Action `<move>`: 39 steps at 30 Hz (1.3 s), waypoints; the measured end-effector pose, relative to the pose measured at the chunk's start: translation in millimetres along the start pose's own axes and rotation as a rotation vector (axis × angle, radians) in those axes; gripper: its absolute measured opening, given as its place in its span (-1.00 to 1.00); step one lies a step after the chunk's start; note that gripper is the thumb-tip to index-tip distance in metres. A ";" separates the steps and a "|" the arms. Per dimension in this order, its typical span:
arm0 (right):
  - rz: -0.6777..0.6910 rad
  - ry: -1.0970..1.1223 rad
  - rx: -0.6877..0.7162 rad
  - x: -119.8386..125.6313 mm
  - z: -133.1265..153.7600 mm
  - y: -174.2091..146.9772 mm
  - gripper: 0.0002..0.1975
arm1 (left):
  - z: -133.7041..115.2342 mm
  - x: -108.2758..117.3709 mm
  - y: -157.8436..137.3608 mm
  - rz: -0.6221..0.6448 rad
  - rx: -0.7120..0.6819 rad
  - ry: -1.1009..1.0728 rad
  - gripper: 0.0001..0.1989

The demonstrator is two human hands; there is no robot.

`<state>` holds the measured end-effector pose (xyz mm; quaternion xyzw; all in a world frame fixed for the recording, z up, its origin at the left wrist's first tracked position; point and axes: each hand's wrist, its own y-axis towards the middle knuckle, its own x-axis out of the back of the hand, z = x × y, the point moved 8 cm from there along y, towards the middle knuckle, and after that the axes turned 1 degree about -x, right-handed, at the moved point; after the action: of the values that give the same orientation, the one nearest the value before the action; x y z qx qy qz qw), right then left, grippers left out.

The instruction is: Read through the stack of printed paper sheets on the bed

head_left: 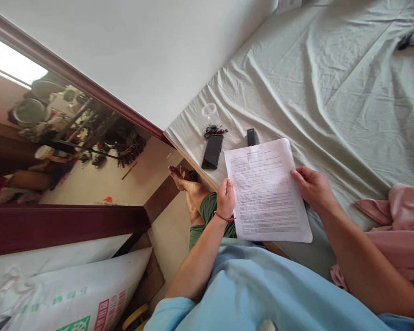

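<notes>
A printed sheet of paper (267,193) is held up in front of my body, its dense lines of text facing me. My left hand (225,198), with a red cord at the wrist, pinches the left edge. On the opposite edge, my right hand (313,186) grips with thumb and fingers. Just beyond the paper's top edge lies a small black object (251,136), partly hidden by the sheet. A black smartphone (212,151) rests on the bed to the left, near a bunch of keys (215,131) and a clear plastic cup (209,111).
A pale green sheet covers the bed (317,92), and pink cloth (400,230) lies at the right. White printed sacks (72,289) stand at the lower left. Through a doorway, a metal rack (86,122) with clutter is visible. A white wall (152,50) borders the bed.
</notes>
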<state>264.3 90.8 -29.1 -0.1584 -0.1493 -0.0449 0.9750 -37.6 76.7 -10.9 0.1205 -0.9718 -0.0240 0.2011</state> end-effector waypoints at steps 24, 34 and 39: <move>0.034 -0.012 -0.031 -1.6 -5.2 0.3 -0.67 | 0.9 -0.5 -2.7 0.013 0.053 -0.107 -0.42; 0.039 -0.010 -0.066 -1.0 0.2 -3.2 -0.73 | 0.9 -1.0 -1.8 0.018 0.064 -0.138 -0.43; 0.032 -0.003 -0.052 -1.0 1.0 -2.3 -0.73 | 0.7 -1.7 -1.4 0.021 0.070 -0.144 -0.42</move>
<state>262.8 89.0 -27.8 -0.1861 -0.1468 -0.0332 0.9709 -36.1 75.7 -12.3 0.1150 -0.9853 0.0036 0.1263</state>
